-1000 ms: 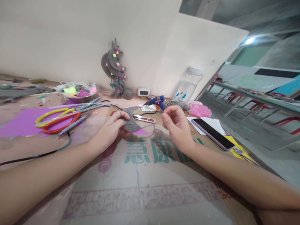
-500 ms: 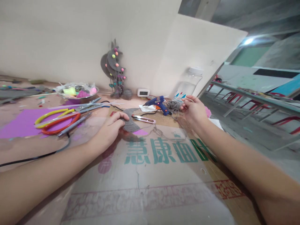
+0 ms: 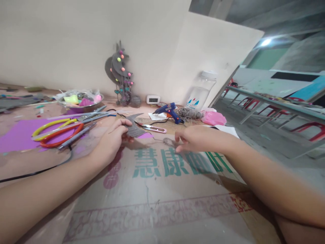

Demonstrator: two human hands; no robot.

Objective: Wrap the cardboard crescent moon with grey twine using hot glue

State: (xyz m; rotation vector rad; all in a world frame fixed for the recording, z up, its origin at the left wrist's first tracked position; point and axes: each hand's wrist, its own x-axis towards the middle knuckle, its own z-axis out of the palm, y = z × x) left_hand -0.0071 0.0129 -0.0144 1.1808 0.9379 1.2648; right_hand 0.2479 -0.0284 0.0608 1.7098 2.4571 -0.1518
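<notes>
My left hand [image 3: 117, 137] grips the left end of a grey crescent wrapped in yarn [image 3: 135, 128], held just over the cardboard. To its right, my right hand [image 3: 190, 139] hovers with thumb and fingers apart beside a small loop of loose grey yarn [image 3: 168, 141]. A strand runs from the crescent toward that loop. A pink utility knife [image 3: 153, 128] lies behind the strand. Beyond it rest a blue glue gun [image 3: 169, 110] and a tangled heap of grey yarn [image 3: 189, 114].
Scissors with yellow and red handles [image 3: 62, 130] lie on purple sheet at left, near a bowl of coloured pieces [image 3: 80, 103]. A decorated crescent ornament [image 3: 120, 73], white timer [image 3: 153, 99], clear bottle [image 3: 200, 91] and pink bundle [image 3: 214, 117] stand or lie behind.
My right hand has come down and left from the yarn heap to the loose loop, and its fingers have parted. My left hand still holds the crescent, now slightly raised and turned.
</notes>
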